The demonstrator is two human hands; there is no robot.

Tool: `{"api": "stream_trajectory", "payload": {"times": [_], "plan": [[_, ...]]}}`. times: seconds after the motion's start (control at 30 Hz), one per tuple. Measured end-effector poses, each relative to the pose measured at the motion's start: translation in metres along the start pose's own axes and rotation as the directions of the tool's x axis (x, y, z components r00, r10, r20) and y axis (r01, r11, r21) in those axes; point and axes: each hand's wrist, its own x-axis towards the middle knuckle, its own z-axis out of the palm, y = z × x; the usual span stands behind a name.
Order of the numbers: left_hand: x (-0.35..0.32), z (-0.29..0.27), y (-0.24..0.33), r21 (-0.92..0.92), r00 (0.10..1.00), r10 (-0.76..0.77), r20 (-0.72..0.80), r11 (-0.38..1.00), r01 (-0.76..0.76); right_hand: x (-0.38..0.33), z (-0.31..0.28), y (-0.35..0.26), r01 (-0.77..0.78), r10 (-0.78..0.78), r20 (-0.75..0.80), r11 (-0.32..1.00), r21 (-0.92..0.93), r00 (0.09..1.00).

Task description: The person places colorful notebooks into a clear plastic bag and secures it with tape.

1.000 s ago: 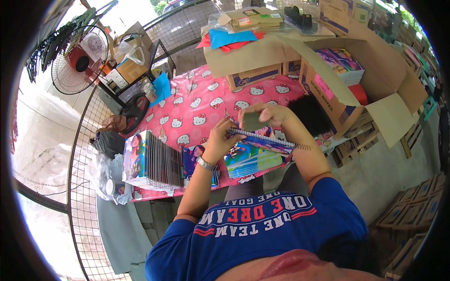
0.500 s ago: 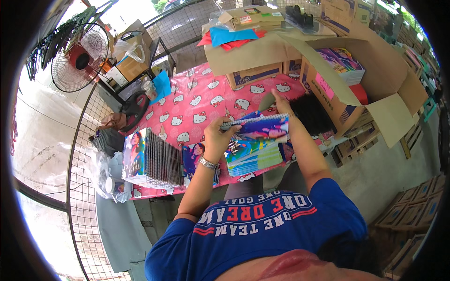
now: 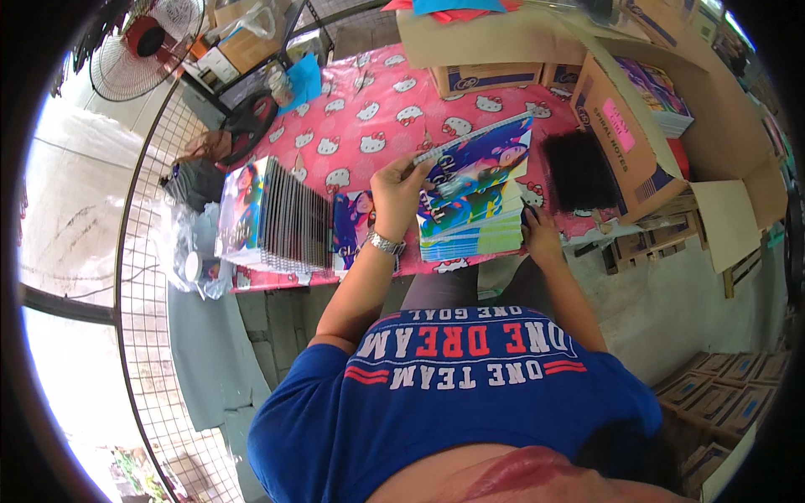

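Pinching spiral notebook [image 3: 485, 159] by left end, left fingers [image 3: 411, 173]; right fingers [image 3: 539, 225] beside notebook stack [image 3: 471, 243], grip unclear.

A blue-purple spiral notebook [image 3: 484, 158] tilts over a green-blue stack [image 3: 474, 240].

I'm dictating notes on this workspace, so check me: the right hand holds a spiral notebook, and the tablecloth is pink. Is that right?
Wrong hand: in the head view, the left hand holds the spiral notebook, while the right hand is at the right side of the notebook stack. The tablecloth is indeed pink.
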Motion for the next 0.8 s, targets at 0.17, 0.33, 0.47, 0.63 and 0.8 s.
{"api": "stream_trajectory", "payload": {"times": [0.17,0.33,0.47,0.63,0.8], "plan": [[-0.009,0.013,-0.008,0.145,0.982,0.182,-0.049,0.974,-0.174,-0.019,-0.035,0.006,-0.067,0.08,0.155,0.994,-0.09,0.985],[-0.019,0.019,-0.008,0.264,0.941,0.337,-0.036,0.911,-0.316,-0.01,-0.037,-0.008,-0.22,0.222,0.018,0.972,-0.087,0.975],[-0.028,0.023,0.011,0.428,0.902,0.431,-0.011,0.818,-0.385,-0.01,-0.024,-0.014,-0.212,0.216,0.005,0.963,-0.164,0.976],[-0.032,0.021,0.006,0.41,0.912,0.409,0.001,0.832,-0.374,0.011,-0.061,-0.029,-0.22,0.528,0.053,0.258,0.941,0.847],[-0.03,0.028,0.008,0.378,0.894,0.449,-0.005,0.828,-0.414,0.042,-0.178,-0.112,0.267,-0.12,-0.248,0.623,0.735,0.961]]}}
